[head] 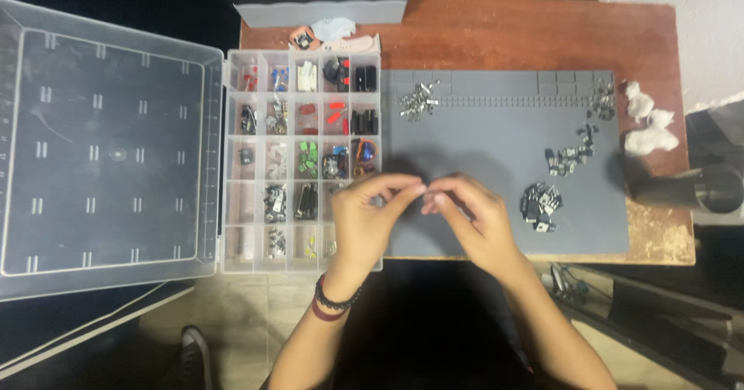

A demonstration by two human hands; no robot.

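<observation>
From my remote view, the left hand (364, 219) and right hand (473, 215) meet fingertip to fingertip over the grey mat (480, 142), just beside the clear parts box (302, 157). Each grip looks pinched together on some tiny part between them, but it is too small for me to make out, so I cannot tell what they clamp. I judge the main risk is that piece slipping free and vanishing among the loose component piles (540, 204) on the mat, or bouncing off the bench (504, 33) edge, because the pinch is so slight. The left wrist, wearing dark bands (335, 301), crosses the box's lower corner and could nudge it; both forearms angle inward.
</observation>
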